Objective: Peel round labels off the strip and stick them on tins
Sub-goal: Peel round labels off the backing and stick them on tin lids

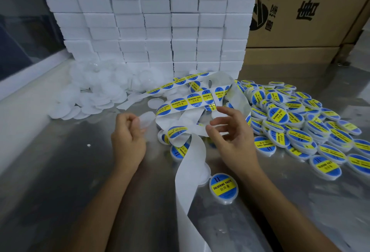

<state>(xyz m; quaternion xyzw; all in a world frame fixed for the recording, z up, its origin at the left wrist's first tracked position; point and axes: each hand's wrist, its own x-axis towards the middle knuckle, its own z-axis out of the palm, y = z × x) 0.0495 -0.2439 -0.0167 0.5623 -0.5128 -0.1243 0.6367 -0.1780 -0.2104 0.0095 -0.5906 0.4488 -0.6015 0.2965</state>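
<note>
Label strip [192,99] is looping over the bench [60,171], left hand [128,131] pinching a blank tin [147,120], right hand [232,133] hovering with fingers spread.

Small packing workshop / stockroom: steel surface [60,171] w/ wall of stacked white boxes [160,21], printed cardboard cartons [300,11] at rear right, heap of labelled tins [300,123], pile of unlabelled white tins [96,91].

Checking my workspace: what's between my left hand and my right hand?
In the head view, the label strip loops between left hand and right hand.
</note>
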